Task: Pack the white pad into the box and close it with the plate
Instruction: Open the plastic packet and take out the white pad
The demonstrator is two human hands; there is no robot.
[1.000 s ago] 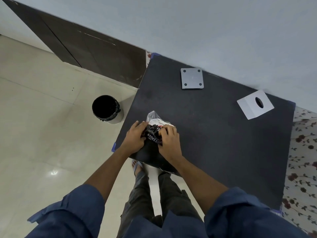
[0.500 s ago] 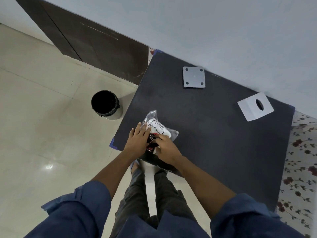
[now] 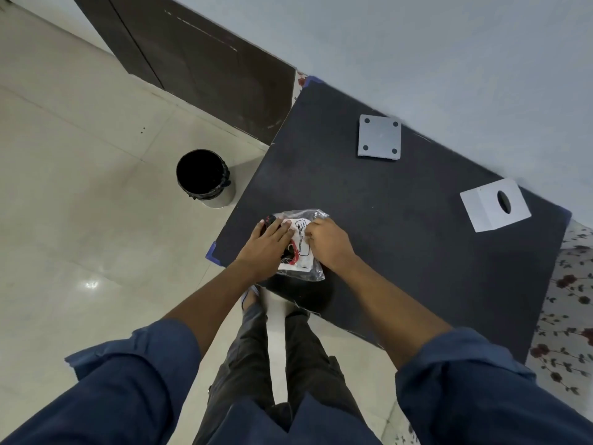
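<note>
A clear plastic bag (image 3: 303, 252) with a white printed label and black and red contents lies near the front left corner of the black table (image 3: 401, 220). My left hand (image 3: 268, 244) lies flat on the bag's left part and holds it down. My right hand (image 3: 327, 240) has its fingers curled on the bag's upper right part. A grey square plate (image 3: 379, 137) with four corner holes rests at the far edge. At the far right sits a white square piece with an oval hole (image 3: 494, 205). I cannot make out a box.
A black-lined waste bin (image 3: 203, 176) stands on the tiled floor left of the table. A dark wooden panel (image 3: 199, 59) leans along the wall behind it. The wall runs close behind the table's far edge. A flowered cloth (image 3: 568, 300) lies to the right.
The bag has been spread flatter, its white label now facing up. Both hands shifted slightly farther onto the table, the left flattening onto the bag and the right moving to its upper right.
</note>
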